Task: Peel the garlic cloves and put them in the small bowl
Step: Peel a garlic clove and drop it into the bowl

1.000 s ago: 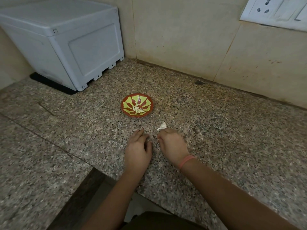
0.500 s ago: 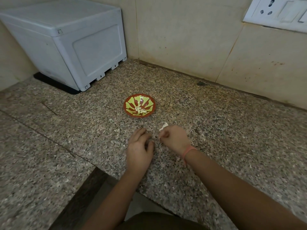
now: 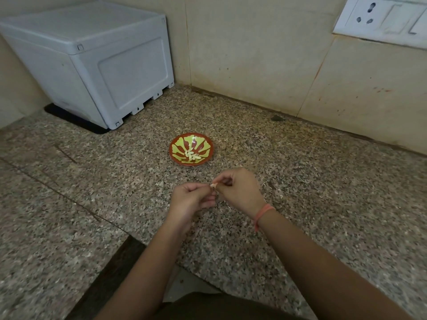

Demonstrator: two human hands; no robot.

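Just at 6 o'clock of the bowl (image 3: 172, 155), over the counter (image 3: 312, 185), both hands meet on one clove (image 3: 213, 185), so the step in hand looks like peeling, with the drop into the bowl not yet done. The left hand (image 3: 191, 198) sits at 9 o'clock of the clove, fingers curled in, with thumb and forefinger tips pinching it. The lower fingers fold toward the palm, and I cannot tell whether they hide anything else. The right hand (image 3: 240, 188), with a wristband (image 3: 263, 214), comes in from 3 o'clock, also narrowly closed, its fingertips nipping the clove's other side. Only a pale tip of the clove shows between the two pinches, too small to say how much skin is left. Peeled cloves (image 3: 191, 155) lie in a small heap at the middle of the bowl, which stands at 12 o'clock of the hands, near but apart from them. I judge the next move calls for a fine pull with the right fingertips while the left holds the clove firm, then a short reach to 12 o'clock to drop it among the others. A box (image 3: 104, 65) stands at 10 o'clock of the bowl, well apart, and a socket plate (image 3: 381, 19) is on the wall at 2 o'clock.
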